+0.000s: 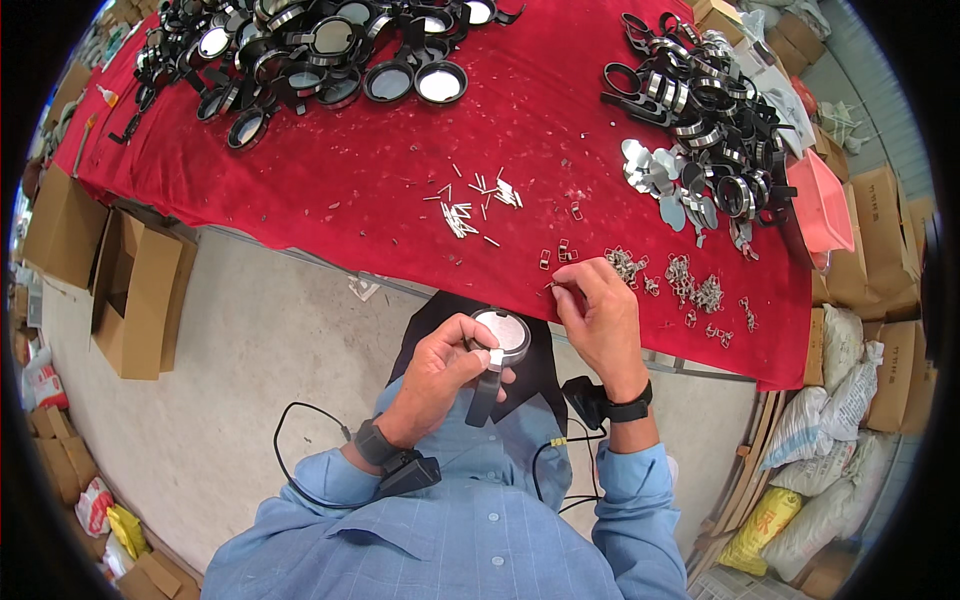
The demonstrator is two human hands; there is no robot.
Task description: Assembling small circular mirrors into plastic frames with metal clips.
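Gripped in the left hand point(440, 368) is a round, silver-rimmed magnifying glass with a black plastic handle point(496, 350); the fingers wrap the handle just below the lens ring, and the lens faces up. It is held above the lap, just short of the near edge of the red cloth-covered table point(380, 170). The right hand point(600, 315) is pinched shut, thumb against forefinger, on a small metal clip point(553, 287) at the table's near edge; the part is too small to make out in detail.

Just beyond the right hand lies a loose scatter of small metal clips point(690, 285), with a few singles to their left. Short silver pins point(470, 205) are strewn near the table's middle. A heap of finished black-framed magnifiers point(320, 50) occupies the far left of the cloth. A second heap of black frames and silver rings point(710, 110) sits far right, with bare round lenses point(655, 175) at its near side. Open brown cardboard boxes point(140, 290) stand on the floor to the left. Both wrists carry black bands.
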